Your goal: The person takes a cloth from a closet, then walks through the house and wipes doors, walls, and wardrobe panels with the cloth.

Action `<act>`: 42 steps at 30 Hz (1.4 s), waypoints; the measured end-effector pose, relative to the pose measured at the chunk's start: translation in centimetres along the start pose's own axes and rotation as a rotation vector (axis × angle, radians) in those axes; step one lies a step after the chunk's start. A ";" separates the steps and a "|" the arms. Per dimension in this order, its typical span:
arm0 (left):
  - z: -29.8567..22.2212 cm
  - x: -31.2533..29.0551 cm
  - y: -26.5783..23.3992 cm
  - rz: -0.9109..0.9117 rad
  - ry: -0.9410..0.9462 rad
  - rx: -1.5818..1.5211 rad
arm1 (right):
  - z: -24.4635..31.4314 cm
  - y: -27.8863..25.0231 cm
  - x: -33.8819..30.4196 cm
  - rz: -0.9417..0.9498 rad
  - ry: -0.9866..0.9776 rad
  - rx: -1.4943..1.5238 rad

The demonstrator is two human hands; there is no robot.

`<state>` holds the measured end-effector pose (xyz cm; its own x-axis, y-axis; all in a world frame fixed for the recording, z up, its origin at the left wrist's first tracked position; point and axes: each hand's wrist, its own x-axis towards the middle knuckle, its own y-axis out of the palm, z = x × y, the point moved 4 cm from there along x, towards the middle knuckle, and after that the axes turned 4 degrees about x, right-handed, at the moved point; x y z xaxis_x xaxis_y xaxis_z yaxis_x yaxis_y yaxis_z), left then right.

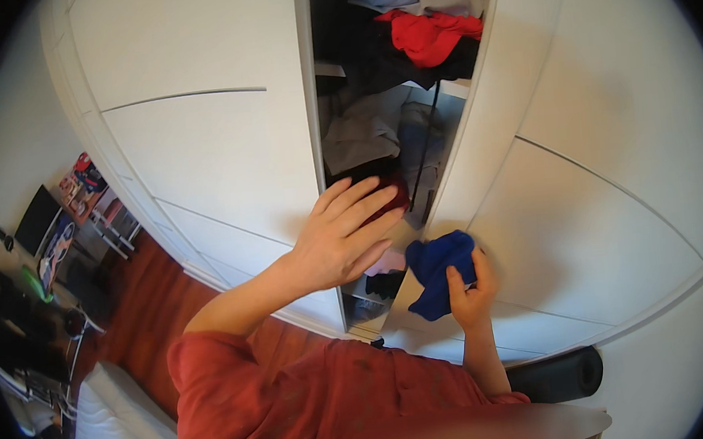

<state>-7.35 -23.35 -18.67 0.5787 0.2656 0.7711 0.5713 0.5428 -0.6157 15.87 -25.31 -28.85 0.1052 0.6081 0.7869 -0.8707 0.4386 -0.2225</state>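
blue cloth (pixel 437 275) in the right hand (pixel 474 287) slants lengthwise toward lower left.

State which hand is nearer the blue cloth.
Right. The right hand holds the blue cloth; the left hand is apart from it, to its left and higher in the picture.

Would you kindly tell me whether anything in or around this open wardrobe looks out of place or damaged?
Only mild untidiness: a red garment lies crumpled on black cloth that droops over a shelf edge, rather than folded flat. The blue cloth is simply held in the right hand. No spill or damage shows.
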 end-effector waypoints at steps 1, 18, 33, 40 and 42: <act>-0.3 -1.0 -0.1 0.009 -0.014 0.012 | 0.1 0.5 -0.3 0.019 -0.063 0.016; -0.4 -16.4 4.3 -0.018 -0.902 -0.976 | 3.8 13.6 -2.2 0.245 -0.059 0.016; 6.7 -39.0 -0.6 0.089 -1.228 -0.793 | 0.3 24.0 -5.1 -0.158 -0.217 -0.571; 7.5 -44.8 -1.2 0.067 -1.408 -0.746 | -2.7 31.7 -13.7 0.440 0.128 -0.543; 7.5 -46.2 -1.7 0.100 -1.504 -0.735 | -2.4 36.0 -14.1 0.541 0.181 -0.402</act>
<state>-39.41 -30.61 -52.02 -0.1586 0.9839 -0.0822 0.9531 0.1309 -0.2728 -15.80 -16.46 -49.34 -0.1841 0.8957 0.4049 -0.5819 0.2327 -0.7793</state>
